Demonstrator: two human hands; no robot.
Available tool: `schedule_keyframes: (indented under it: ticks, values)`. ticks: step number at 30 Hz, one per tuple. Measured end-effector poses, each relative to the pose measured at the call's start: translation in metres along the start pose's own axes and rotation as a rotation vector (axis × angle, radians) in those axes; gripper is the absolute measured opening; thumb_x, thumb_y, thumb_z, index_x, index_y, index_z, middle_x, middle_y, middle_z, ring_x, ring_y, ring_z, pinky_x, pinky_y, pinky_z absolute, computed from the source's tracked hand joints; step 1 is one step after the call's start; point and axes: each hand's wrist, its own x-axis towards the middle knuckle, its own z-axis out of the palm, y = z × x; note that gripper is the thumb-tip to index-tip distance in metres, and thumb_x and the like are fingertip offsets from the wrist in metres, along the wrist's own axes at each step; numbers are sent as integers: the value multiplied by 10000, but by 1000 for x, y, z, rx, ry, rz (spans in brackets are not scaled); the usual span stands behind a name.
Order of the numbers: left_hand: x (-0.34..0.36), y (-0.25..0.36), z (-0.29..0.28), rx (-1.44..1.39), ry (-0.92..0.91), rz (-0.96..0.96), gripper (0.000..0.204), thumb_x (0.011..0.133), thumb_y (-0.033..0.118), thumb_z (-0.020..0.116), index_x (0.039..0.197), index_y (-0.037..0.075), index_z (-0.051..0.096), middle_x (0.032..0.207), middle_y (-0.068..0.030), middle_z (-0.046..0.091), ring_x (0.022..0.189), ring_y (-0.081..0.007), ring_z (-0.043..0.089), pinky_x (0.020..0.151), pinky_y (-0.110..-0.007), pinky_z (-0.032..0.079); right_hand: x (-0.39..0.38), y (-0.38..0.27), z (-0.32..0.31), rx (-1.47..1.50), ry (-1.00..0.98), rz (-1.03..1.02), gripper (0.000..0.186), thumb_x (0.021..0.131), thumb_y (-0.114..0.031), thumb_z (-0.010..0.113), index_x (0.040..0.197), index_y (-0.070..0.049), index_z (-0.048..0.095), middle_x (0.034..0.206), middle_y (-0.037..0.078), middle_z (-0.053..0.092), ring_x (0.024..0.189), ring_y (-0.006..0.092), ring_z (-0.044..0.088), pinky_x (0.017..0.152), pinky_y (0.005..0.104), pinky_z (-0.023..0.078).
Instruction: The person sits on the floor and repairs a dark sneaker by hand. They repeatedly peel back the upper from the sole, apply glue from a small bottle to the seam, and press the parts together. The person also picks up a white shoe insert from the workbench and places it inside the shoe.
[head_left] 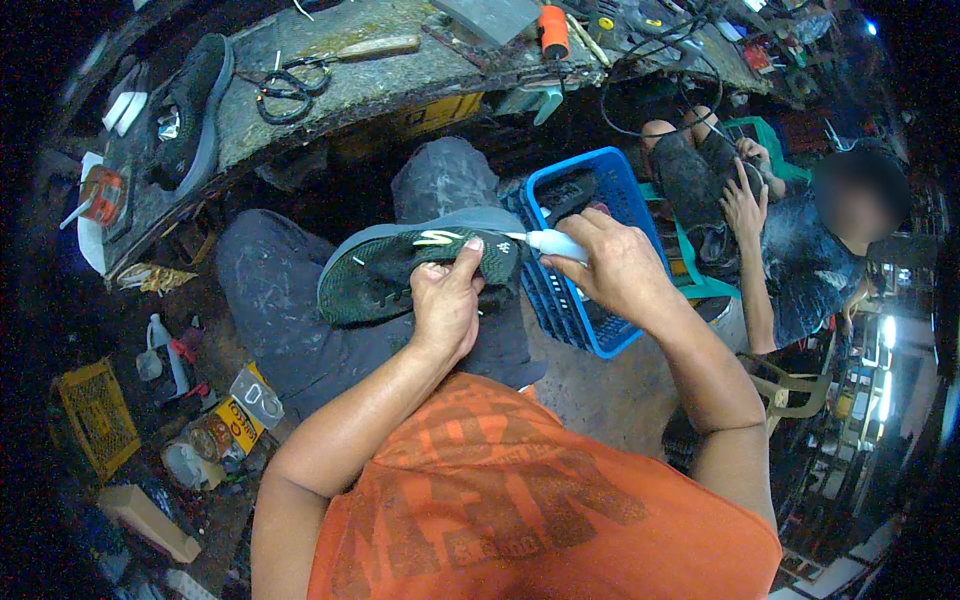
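Over my lap lies a dark green sneaker (390,262) on its side, its grey sole edge facing away from me. My left hand (445,305) grips its upper, thumb pressed on the side near the heel. A white-handled awl-like tool (556,244) is closed in my right hand (615,262). Its thin pale tip touches, or nearly touches, the seam between sole and upper at the shoe's right end; the exact contact is too small to tell. A matching dark sneaker (190,118) rests on the workbench at the far left.
Scissors (290,90) and an orange-handled tool (553,32) lie on the worn bench (350,85). Beside my right hand stands a blue plastic basket (610,350) with dark shoes inside. A co-worker (810,240) sits at right. A yellow crate (98,418) and a cardboard box (150,522) are at lower left.
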Motion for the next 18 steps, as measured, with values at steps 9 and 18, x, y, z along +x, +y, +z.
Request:
schedule_keyframes:
  ticks: [9,18]
  values:
    - [1,0,2,30,22,7,78,995,105,694,999,27,690,967,-54,728,833,-136,696,721,-298,545,5,-20,0,-98,-72,26,319,929,-348,715,969,-39,645,898,158,673,752,365,713,656,496,577]
    - [5,-3,-3,53,2,6,68,990,91,689,1008,27,678,972,-71,733,853,-171,711,769,-335,571,-2,-3,10,36,-20,150,282,887,-251,766,1023,-21,678,911,180,706,826,384,715,713,479,579]
